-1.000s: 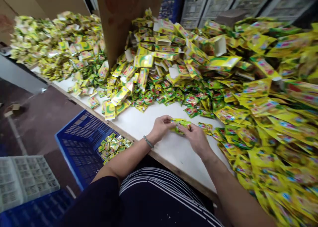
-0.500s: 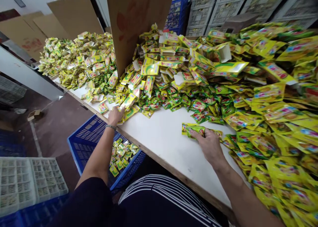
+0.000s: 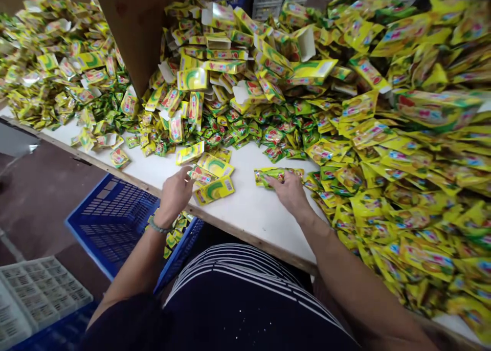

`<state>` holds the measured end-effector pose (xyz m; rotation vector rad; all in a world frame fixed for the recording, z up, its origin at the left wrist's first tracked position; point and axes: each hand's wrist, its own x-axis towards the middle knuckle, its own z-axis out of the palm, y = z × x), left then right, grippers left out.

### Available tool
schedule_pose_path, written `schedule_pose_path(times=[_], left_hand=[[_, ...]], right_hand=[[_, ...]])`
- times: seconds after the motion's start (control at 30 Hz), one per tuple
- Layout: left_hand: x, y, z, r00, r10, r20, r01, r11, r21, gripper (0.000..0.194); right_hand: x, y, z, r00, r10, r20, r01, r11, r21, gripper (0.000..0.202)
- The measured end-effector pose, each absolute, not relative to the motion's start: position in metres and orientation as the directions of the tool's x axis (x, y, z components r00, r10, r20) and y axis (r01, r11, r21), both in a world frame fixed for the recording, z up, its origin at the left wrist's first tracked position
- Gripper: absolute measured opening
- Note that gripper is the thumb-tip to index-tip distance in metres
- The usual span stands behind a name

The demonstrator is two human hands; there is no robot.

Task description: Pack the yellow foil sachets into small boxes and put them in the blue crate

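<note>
Several small yellow cartons (image 3: 215, 189) lie loosely together near the table's front edge. My left hand (image 3: 175, 193) is at their left end, its fingers curled on the end of one carton (image 3: 201, 175) printed with red. To the right, my right hand (image 3: 291, 191) grips green-and-yellow sachets (image 3: 264, 177) against the white table top (image 3: 245, 207), thumb on top. How many sachets are under the fingers is hidden. Just right of that hand begins a large heap of yellow pouches (image 3: 383, 202). Behind both hands lie small green sachets (image 3: 245, 128).
Open yellow cartons (image 3: 222, 67) are piled at the back beside an upright cardboard sheet (image 3: 123, 28). Another heap of cartons and sachets (image 3: 65, 64) lies left of it. Below the table edge stands a blue basket (image 3: 103, 228) with cartons inside; a white crate (image 3: 46, 289) is at lower left.
The view has shifted right and down. My left hand has come rightward and nearer my body, and the yellow cartons beside it are now spread apart. My right hand stays on the sachets.
</note>
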<state>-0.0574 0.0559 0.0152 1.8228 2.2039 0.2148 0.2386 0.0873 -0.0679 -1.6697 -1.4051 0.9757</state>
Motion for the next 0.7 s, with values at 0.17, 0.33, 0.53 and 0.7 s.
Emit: schedule_pose_path(times=[0.17, 0.33, 0.53, 0.7], left_hand=[[-0.048, 0.053, 0.018, 0.069, 0.998, -0.010, 0.982, -0.066, 0.176, 0.041], [-0.008, 0.057, -0.001, 0.287, 0.943, -0.169, 0.953, -0.264, 0.148, 0.039], [0.025, 0.067, 0.005, 0.570, 0.812, 0.128, 0.759, -0.580, 0.298, 0.022], [0.039, 0.084, -0.005, 0.562, 0.782, 0.272, 0.764, -0.616, 0.193, 0.032]], right_hand=[[0.238, 0.086, -0.064, 0.078, 0.995, -0.060, 0.363, -0.084, -0.928, 0.037], [0.237, 0.083, -0.061, -0.049, 0.994, -0.096, 0.089, -0.092, -0.992, 0.041], [0.247, 0.091, -0.061, 0.134, 0.984, -0.115, -0.216, -0.084, -0.973, 0.047], [0.256, 0.097, -0.071, 0.204, 0.976, -0.072, 0.006, -0.075, -0.997, 0.041]])
